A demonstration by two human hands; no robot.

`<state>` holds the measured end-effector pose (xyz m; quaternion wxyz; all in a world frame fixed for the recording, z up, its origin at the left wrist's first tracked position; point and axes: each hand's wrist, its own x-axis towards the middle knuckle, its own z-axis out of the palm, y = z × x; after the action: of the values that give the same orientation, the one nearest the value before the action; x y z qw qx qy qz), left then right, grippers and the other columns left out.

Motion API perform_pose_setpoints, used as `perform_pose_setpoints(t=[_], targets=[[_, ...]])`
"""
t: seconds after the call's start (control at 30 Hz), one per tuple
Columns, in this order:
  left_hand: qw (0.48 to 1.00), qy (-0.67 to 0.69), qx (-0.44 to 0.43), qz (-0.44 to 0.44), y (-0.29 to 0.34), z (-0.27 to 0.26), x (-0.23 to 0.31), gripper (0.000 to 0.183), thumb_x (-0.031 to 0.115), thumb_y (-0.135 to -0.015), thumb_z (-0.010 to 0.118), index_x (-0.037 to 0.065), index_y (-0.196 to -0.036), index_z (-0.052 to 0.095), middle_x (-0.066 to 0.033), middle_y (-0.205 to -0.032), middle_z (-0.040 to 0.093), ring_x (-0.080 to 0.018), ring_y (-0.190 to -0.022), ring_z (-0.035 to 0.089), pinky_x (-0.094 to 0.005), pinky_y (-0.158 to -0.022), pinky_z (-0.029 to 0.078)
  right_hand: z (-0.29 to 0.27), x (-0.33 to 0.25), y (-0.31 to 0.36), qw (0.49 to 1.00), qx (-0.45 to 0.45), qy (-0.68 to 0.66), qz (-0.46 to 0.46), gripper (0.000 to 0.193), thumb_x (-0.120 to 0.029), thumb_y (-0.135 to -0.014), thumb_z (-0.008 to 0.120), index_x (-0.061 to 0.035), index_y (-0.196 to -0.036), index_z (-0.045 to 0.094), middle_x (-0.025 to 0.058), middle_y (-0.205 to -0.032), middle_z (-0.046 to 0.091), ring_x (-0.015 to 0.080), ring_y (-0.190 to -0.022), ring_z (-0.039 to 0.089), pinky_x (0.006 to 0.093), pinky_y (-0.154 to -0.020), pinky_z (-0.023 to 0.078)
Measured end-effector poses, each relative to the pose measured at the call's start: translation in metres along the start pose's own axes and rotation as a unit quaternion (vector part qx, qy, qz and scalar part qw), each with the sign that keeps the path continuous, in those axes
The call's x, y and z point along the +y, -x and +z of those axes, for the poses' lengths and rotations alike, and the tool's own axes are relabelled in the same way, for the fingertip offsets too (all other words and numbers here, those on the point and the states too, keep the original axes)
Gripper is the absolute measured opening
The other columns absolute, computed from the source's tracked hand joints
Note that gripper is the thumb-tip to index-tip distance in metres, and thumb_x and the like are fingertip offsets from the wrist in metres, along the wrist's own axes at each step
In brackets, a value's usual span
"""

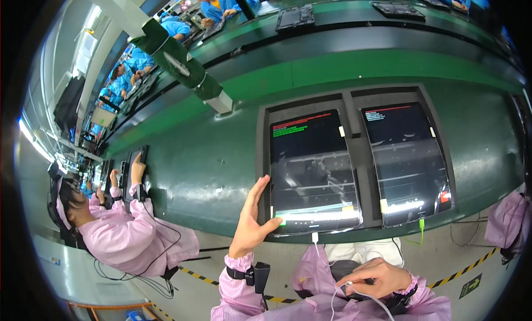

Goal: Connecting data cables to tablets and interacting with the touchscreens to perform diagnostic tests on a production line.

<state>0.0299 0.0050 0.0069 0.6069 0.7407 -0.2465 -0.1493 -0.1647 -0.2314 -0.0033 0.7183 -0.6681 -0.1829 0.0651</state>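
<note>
Got L hand point(252, 224) at lower L side of L tablet point(310, 174): fingers tog., lying along L rim of black twin-slot tray point(363, 179), thumb spread well apart, reaching onto lower L corner of screen by a small green square point(281, 221). Not clamped on anything. In R hand point(377, 279), low in front of body, off bench edge: white cable point(372, 296) pinched btwn thumb + forefinger, remaining fingers curled. Can't tell if same cable as one behind white plug point(315, 238), at bottom edge of L tablet.

Sitting in L slot of tray: L tablet, face up, dark screen w/ red + green text lines up top, yellow square near lower R corner. In R slot, just beside: R tablet point(407, 166), also face up + dark, w/ red + pale text up top, red square lower R, green plug point(421, 224) at bottom edge. Shiny reflections across both screens.

Under tray: green bench point(194, 174). On L wrist: blk strapped device point(259, 276). Off to L: co-worker in pink smock point(122, 235), at same bench. Beyond, past grn/grey post point(183, 69): blue-clad workers at another bench. On floor: yellow/blk striped tape point(468, 268).
</note>
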Motion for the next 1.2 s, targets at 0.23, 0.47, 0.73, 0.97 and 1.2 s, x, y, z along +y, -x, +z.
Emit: perform_pose_setpoints(t=[0.23,0.47,0.73,0.97,1.2], targets=[[0.997,0.065,0.036,-0.017,-0.034,0.000,0.003,0.061,0.002,-0.083,0.058,-0.003,-0.136,0.030,-0.0177,-0.141,0.034,-0.0236,-0.134,0.028,-0.0330,-0.109,0.022,-0.010,0.004,0.000,0.993,0.066,-0.058,0.072,0.034,-0.006,-0.073,0.074,-0.0024,-0.105,0.064,0.0056,-0.073,0.068,0.0047,-0.052,0.051,0.0199,-0.051,0.043],[0.996,0.001,0.089,0.013,-0.043,0.000,-0.015,0.061,0.004,-0.080,0.067,-0.004,-0.131,0.036,-0.0164,-0.134,0.044,-0.0218,-0.129,0.037,-0.0315,-0.107,0.026,0.002,0.016,-0.019,0.980,0.174,0.015,0.098,0.017,-0.008,-0.076,0.073,-0.0011,-0.089,0.066,0.0048,-0.067,0.067,0.0033,-0.052,0.054,0.0173,-0.048,0.041],[0.988,0.088,0.123,-0.029,-0.046,0.007,-0.010,0.057,0.009,-0.084,0.064,-0.005,-0.131,0.034,-0.0181,-0.132,0.046,-0.0207,-0.125,0.041,-0.0301,-0.105,0.029,0.018,0.015,-0.053,0.976,0.162,0.099,0.108,0.022,-0.021,-0.079,0.071,-0.0004,-0.087,0.065,0.0080,-0.065,0.065,0.0111,-0.052,0.060,0.0233,-0.050,0.046],[0.990,0.061,0.129,-0.007,-0.048,0.005,-0.018,0.054,0.012,-0.088,0.060,-0.005,-0.131,0.034,-0.0184,-0.133,0.045,-0.0213,-0.125,0.040,-0.0298,-0.104,0.030,0.023,0.020,-0.065,0.963,0.173,0.190,0.084,0.024,-0.024,-0.084,0.065,-0.0001,-0.084,0.065,0.0112,-0.063,0.063,0.0205,-0.053,0.063,0.0289,-0.050,0.048],[0.992,-0.006,0.123,0.001,-0.043,0.006,-0.014,0.054,0.002,-0.083,0.059,-0.004,-0.131,0.034,-0.0188,-0.133,0.045,-0.0204,-0.122,0.044,-0.0291,-0.100,0.035,0.023,0.022,-0.065,0.966,0.173,0.174,0.077,0.024,-0.023,-0.083,0.066,0.0000,-0.081,0.066,0.0106,-0.061,0.063,0.0194,-0.051,0.062,0.0271,-0.048,0.047]])
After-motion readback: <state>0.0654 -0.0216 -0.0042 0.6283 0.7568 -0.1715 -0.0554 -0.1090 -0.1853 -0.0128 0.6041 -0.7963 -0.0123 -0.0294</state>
